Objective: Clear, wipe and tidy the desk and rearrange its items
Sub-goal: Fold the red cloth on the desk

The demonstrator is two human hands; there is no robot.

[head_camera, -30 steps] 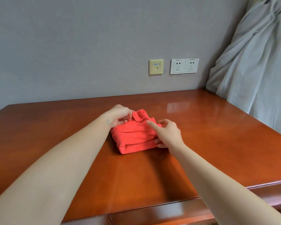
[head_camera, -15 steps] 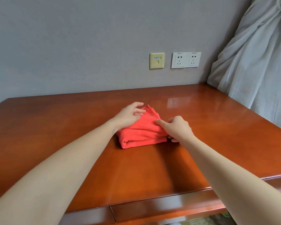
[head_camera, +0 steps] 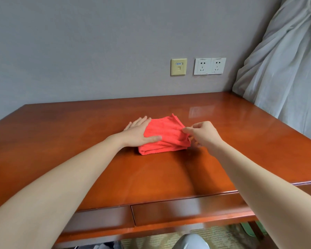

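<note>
A plain grey wall (head_camera: 97,51) fills the upper half of the view, meeting a glossy reddish-brown wooden desk (head_camera: 169,177) that spans the frame from left to right, its polished top catching a pale reflection near the far right corner. A pale grey curtain of bunched, folded fabric (head_camera: 285,72) hangs down the right side, its lower edge reaching the desk's far right corner. Two drawer fronts (head_camera: 187,211) run along the near edge of the desk, with patterned carpet (head_camera: 214,234) visible beneath. Two bare forearms reach in from the bottom corners toward the middle of the desktop, where a folded coral-red microfibre cloth (head_camera: 165,135) lies flat in a thick square bundle. The left hand (head_camera: 138,132) lies flat with its fingers spread and extended, palm pressing on the cloth's left side and thumb across its top. The right hand (head_camera: 203,133) sits at the cloth's right edge, thumb and forefinger pinched together on a corner of the top layer, the other fingers curled under. On the wall behind, a white double power socket (head_camera: 209,66) sits just beside a smaller cream data-port wall plate (head_camera: 178,67).
</note>
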